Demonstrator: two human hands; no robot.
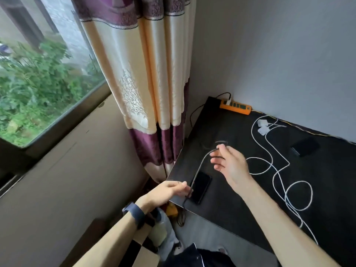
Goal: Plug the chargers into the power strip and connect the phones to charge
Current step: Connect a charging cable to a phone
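Your left hand (169, 189) pinches the dark cable (200, 166) at the near phone (201, 186), which lies by the table's (231, 209) left edge, seemingly to seat the plug. Your right hand (231, 166), fingers loosely spread, lifts the slack between thumb and forefinger. 2 white chargers (263, 127) lie unplugged, well short of the orange power strip (236, 106) at the wall.

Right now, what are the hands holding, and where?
The dark cable. The right hand pinches it near its looped far end; the left hand grips it lower down, beside the black phone.
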